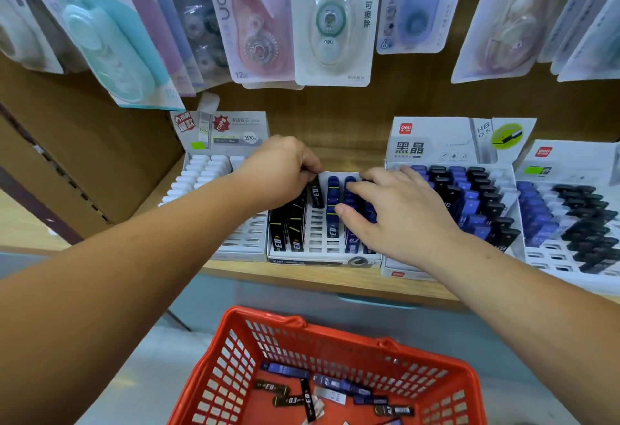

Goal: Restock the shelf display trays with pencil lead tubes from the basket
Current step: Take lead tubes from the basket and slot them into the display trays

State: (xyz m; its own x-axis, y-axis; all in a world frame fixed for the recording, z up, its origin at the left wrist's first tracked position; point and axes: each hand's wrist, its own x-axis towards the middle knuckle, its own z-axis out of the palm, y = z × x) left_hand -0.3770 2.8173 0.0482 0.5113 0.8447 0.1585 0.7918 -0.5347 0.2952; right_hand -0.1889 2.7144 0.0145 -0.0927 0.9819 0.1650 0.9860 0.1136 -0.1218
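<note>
**Middle tray, restocking in progress.** A black tube (315, 193) stands upright in a slot at the back of the middle tray (322, 258). The left hand (280, 173) pinches its top, fingers curled.

- **Right hand:** the right hand (399, 213) lies with fingers straight and spread on the blue tubes (332, 189) in the right part of the middle tray; it clasps nothing.
- **Open room:** black tubes (295, 223) fill the two leftmost columns of the middle tray. The empty slots (316, 233) in front of the pinched tube run down to the middle tray's front wall.
- **Edges:** the middle tray's front wall sits just inside the front edge of the wooden shelf (285, 273).
- **Count:** four trays in all. Of the three further trays (240, 251), one touches the middle tray's left side and two stand to its right.
- **Supply:** one red basket (339, 330) sits below the middle tray, holding about eight loose tubes (335, 384) in black, blue and white; some are cut off by the frame.
- **Above the middle tray:** correction-tape packs (330, 22) hang.
</note>
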